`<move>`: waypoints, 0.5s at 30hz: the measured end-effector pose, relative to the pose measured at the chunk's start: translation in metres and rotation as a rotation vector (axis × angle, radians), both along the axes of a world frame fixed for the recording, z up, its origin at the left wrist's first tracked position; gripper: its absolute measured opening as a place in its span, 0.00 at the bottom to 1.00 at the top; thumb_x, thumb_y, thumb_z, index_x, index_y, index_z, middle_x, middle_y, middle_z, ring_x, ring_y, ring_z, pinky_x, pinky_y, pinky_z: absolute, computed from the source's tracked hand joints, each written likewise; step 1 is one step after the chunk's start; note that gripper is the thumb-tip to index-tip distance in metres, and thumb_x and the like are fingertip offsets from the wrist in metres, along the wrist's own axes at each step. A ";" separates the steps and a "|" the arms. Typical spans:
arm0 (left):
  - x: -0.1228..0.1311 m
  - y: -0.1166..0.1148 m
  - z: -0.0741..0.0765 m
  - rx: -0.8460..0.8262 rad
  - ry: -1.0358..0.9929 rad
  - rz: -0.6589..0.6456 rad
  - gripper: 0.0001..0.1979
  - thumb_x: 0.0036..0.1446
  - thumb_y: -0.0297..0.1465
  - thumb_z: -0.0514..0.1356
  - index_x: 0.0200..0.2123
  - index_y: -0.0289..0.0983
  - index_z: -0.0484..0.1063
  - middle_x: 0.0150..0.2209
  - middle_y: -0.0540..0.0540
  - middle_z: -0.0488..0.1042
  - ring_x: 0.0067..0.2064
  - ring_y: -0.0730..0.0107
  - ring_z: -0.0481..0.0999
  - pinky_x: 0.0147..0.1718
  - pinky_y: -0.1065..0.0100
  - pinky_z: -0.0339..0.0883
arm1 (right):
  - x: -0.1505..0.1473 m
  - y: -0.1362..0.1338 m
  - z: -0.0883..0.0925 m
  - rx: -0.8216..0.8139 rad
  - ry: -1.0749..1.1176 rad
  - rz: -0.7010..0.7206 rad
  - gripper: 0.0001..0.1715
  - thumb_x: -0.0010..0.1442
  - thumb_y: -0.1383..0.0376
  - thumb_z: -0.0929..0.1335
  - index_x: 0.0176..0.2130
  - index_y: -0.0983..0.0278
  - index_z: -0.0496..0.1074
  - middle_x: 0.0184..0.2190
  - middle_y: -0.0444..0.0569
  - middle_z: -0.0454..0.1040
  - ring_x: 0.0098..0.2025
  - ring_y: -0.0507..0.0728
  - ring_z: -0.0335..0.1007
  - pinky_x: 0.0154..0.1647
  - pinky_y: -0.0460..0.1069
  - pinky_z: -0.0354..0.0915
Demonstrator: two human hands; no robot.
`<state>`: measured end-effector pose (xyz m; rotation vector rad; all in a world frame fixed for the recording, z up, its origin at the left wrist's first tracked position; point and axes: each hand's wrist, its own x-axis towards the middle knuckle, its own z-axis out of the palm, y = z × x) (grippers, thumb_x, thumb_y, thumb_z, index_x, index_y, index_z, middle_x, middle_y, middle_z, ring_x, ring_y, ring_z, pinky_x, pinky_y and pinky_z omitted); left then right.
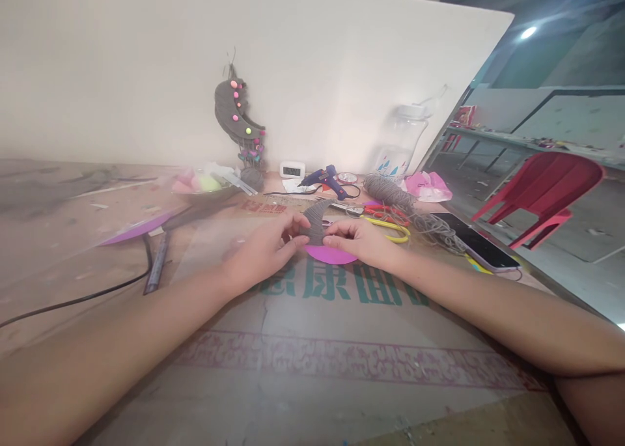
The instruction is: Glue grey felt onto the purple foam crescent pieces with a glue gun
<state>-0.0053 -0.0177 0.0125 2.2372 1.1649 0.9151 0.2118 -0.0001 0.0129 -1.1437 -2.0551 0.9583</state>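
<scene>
Between my hands is a crescent-shaped piece [319, 222], its upper part wrapped in grey yarn and its tip pointing up to the right. The lower part is bare purple card [333, 255], lying close over the printed sheet. My left hand [278, 237] pinches the wrapped part's left edge between thumb and fingers. From the other side my right hand [354, 239] pinches the right edge, where yarn meets purple. Just beyond lie scissors with yellow handles [401, 231] and a red-handled tool [385, 213].
A blue glue gun [328, 180], a white timer [292, 170] and a clear bottle [398, 143] stand at the back. Grey yarn [388, 191] trails toward a phone [476, 241]. A button-covered grey crescent [234, 111] hangs on the wall. Left are a bowl [208, 192], a marker [157, 264] and a cable [83, 297].
</scene>
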 end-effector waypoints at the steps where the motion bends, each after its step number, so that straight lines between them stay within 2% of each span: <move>1: 0.000 0.000 0.000 -0.002 -0.011 -0.006 0.10 0.59 0.36 0.51 0.43 0.40 0.63 0.34 0.50 0.69 0.36 0.69 0.69 0.37 0.67 0.62 | 0.000 0.000 0.000 0.000 -0.001 -0.002 0.19 0.52 0.52 0.68 0.32 0.67 0.72 0.24 0.43 0.63 0.24 0.48 0.52 0.24 0.45 0.50; 5: 0.000 0.002 -0.002 -0.029 -0.098 -0.026 0.11 0.60 0.37 0.49 0.44 0.40 0.61 0.38 0.49 0.70 0.39 0.68 0.70 0.38 0.66 0.62 | -0.001 0.000 0.001 -0.002 0.010 0.003 0.18 0.52 0.53 0.68 0.31 0.67 0.72 0.23 0.42 0.62 0.24 0.48 0.51 0.23 0.45 0.50; 11: -0.001 0.010 -0.008 -0.078 -0.108 0.078 0.16 0.54 0.44 0.56 0.41 0.40 0.62 0.38 0.48 0.71 0.36 0.67 0.71 0.35 0.66 0.63 | -0.001 -0.001 0.002 -0.019 0.008 -0.009 0.19 0.52 0.52 0.68 0.31 0.67 0.72 0.23 0.42 0.63 0.23 0.48 0.51 0.23 0.46 0.50; 15: -0.001 0.012 -0.007 -0.105 -0.092 0.087 0.23 0.51 0.46 0.57 0.46 0.40 0.63 0.38 0.47 0.72 0.35 0.67 0.71 0.33 0.66 0.62 | 0.000 0.000 0.000 -0.016 0.011 -0.007 0.19 0.52 0.52 0.68 0.32 0.67 0.72 0.23 0.42 0.62 0.23 0.48 0.51 0.23 0.45 0.50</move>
